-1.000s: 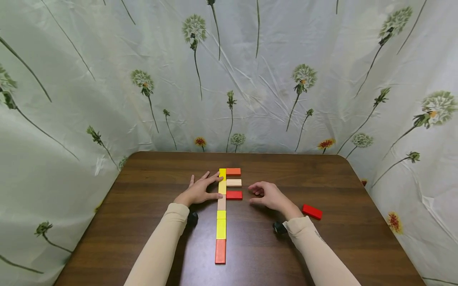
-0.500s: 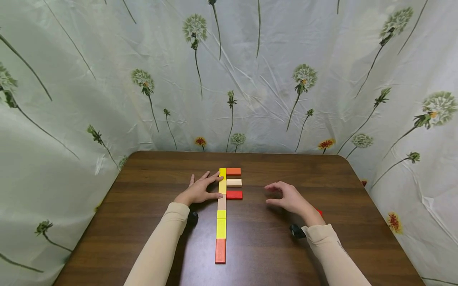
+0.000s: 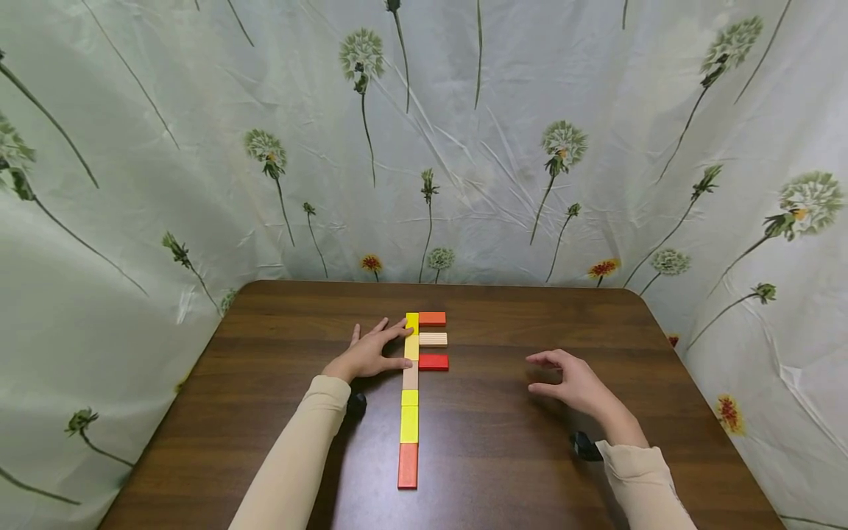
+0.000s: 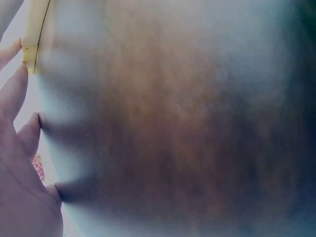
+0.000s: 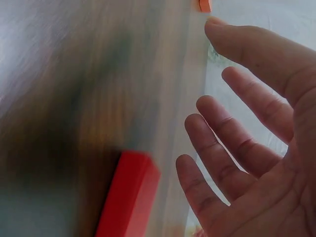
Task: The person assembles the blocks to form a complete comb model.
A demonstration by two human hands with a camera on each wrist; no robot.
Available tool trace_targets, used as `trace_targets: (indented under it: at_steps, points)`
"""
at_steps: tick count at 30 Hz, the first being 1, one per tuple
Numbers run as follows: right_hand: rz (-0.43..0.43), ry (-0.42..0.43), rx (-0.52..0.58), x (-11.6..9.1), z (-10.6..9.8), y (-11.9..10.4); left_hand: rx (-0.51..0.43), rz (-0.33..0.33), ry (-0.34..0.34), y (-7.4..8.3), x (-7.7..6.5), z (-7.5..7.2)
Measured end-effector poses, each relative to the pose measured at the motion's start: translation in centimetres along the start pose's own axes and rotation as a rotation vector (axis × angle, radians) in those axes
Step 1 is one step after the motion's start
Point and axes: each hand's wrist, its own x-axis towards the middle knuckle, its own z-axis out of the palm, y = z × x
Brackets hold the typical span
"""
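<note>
A straight column of flat wooden blocks runs up the table in the head view: a red-orange block (image 3: 408, 465) nearest, yellow blocks (image 3: 409, 425), a pale wood block (image 3: 411, 377) and more yellow beyond. My left hand (image 3: 368, 355) lies left of it, fingers spread, index finger and thumb touching its upper part. Off the column's right side extend an orange block (image 3: 433, 319), a plain wood block (image 3: 433, 340) and a red block (image 3: 433, 362). My right hand (image 3: 583, 386) is away to the right, fingers loosely bent, holding nothing. A loose red block (image 5: 129, 197) shows near it in the right wrist view.
The brown wooden table (image 3: 278, 309) has rounded far corners. A curtain (image 3: 464, 147) with a dandelion print hangs behind and around it. The right hand and arm hide the loose red block from the head view.
My right hand has moved right and toward me, away from the side blocks, and now covers the loose red block in the head view. The left hand and the arranged blocks stay in place.
</note>
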Motion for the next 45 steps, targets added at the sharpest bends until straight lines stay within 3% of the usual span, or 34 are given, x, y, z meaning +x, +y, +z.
trace_targets:
  at_steps: [5,22,32,45]
  points:
    - [0.028,0.044,0.028,-1.3,-0.6,1.1,-0.013,-0.003,0.007,0.1,0.0,0.0]
    - [0.165,0.132,-0.025,-5.5,-1.9,4.1,-0.011,-0.006,0.004,0.3,-0.1,0.0]
    - [0.233,0.137,-0.042,-6.7,-2.2,5.3,-0.007,-0.009,-0.005,0.1,0.0,0.0]
    - [0.260,0.166,-0.029,-7.4,-2.1,6.7,-0.016,-0.007,-0.001,0.4,-0.2,-0.1]
